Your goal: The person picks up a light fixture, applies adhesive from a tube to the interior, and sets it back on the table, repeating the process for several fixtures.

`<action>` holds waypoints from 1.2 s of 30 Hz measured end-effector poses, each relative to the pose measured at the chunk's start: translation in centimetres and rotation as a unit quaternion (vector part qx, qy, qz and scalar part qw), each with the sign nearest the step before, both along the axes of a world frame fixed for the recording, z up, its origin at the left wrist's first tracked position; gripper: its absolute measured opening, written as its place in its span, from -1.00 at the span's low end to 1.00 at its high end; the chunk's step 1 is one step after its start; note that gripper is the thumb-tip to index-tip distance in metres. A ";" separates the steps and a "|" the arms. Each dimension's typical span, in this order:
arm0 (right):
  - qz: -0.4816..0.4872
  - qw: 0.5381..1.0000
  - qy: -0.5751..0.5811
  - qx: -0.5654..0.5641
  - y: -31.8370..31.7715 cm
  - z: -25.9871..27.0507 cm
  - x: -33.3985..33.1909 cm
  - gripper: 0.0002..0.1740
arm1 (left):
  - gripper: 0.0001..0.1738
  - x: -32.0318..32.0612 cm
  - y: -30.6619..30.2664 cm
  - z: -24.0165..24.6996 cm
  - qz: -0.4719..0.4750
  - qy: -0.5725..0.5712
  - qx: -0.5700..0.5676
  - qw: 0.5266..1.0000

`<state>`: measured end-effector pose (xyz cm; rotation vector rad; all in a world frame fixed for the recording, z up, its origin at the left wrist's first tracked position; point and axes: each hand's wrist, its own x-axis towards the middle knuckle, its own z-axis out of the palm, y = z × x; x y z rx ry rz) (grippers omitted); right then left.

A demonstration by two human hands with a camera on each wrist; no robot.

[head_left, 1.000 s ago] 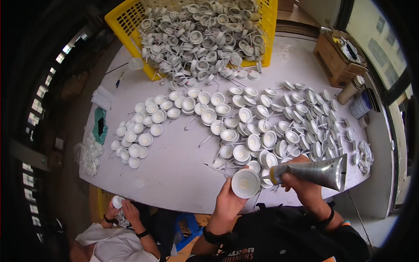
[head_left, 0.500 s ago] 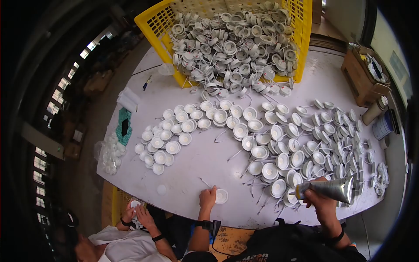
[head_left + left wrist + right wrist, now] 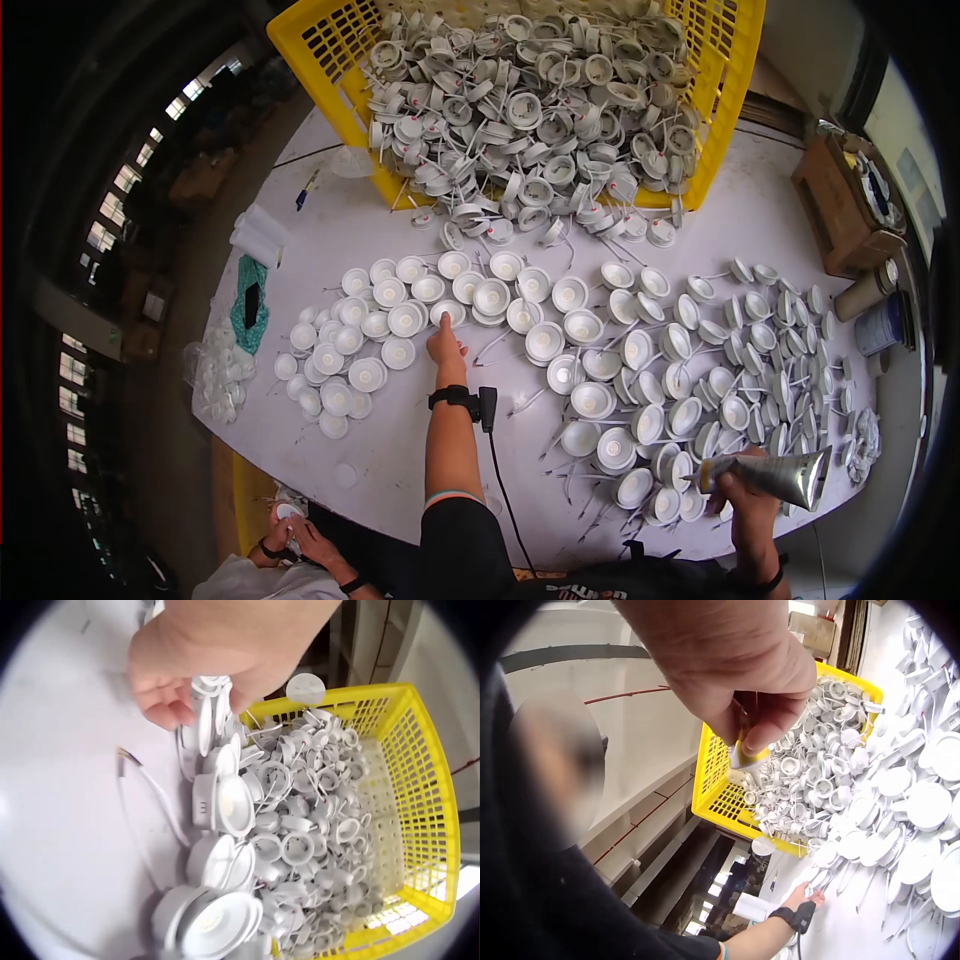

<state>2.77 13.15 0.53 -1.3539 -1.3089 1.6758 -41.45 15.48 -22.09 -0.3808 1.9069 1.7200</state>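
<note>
My left hand reaches forward across the table, with its thumb over the rim of a white LED downlight at the near edge of a curved group of downlights. In the left wrist view, downlights stand between the thumb and the curled fingers. My right hand grips a silver squeeze tube with a yellow collar, its nozzle pointing left above the near downlights. Only the yellow collar and white tip of the tube show in the right wrist view; the palm hides the rest.
A yellow crate full of white lamp housings stands at the back. Many downlights with wires cover the right side. At the left are a plastic bag and a green pouch; at the right, a cardboard box. Another person's hands work lower left.
My left hand has carried a downlight from beside the tube, over the table's front, and forward to the curved group. The right hand keeps hold of the tube on the right.
</note>
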 end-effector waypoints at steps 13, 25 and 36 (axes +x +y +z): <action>-0.030 0.999 0.035 0.021 -0.1 0.1 1.3 -0.71 | -0.58 4.0 -5.9 1.2 -0.159 -0.111 0.042 0.980; 0.060 0.985 0.098 0.126 -3.3 3.6 6.7 -0.72 | -0.41 27.2 -14.2 17.2 -0.341 -0.262 0.433 0.792; 0.242 0.869 -0.142 0.407 -3.8 7.9 7.0 -0.81 | -0.38 36.2 -16.6 21.4 -0.380 -0.412 0.446 0.698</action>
